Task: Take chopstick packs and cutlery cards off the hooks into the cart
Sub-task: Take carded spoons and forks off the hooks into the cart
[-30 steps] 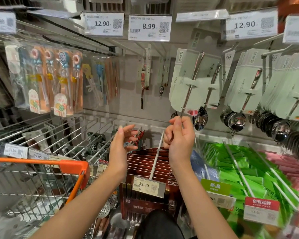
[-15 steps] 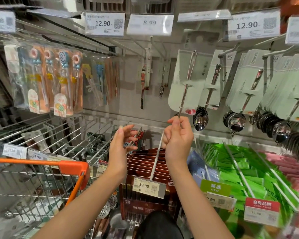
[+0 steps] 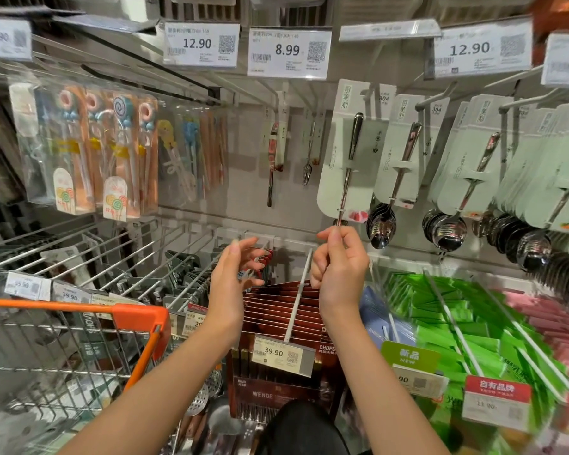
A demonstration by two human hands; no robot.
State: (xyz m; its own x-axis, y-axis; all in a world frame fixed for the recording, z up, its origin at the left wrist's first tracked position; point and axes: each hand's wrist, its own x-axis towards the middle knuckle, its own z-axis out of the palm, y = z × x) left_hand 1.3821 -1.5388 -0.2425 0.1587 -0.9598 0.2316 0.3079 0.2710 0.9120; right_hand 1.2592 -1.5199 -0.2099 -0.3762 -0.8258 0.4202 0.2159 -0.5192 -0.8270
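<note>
A pale green cutlery card (image 3: 335, 165) with a long steel utensil hangs by its top at a hook. My right hand (image 3: 339, 267) pinches the utensil's lower end just under the card. My left hand (image 3: 230, 277) hovers open to the left, fingers relaxed, above a row of dark red chopstick packs (image 3: 276, 310) on a white hook. The wire cart with its orange rim (image 3: 138, 313) stands at the lower left, with packaged items inside.
More spoon cards (image 3: 404, 152) hang in rows to the right. Children's chopstick packs (image 3: 112, 152) hang at upper left. Green packs (image 3: 457, 316) fill hooks at lower right. A 39.90 price tag (image 3: 281, 353) sticks out towards me, and bare wire hooks jut out on the left.
The held cutlery card has swung left and hangs more upright. Both hands stayed almost where they were.
</note>
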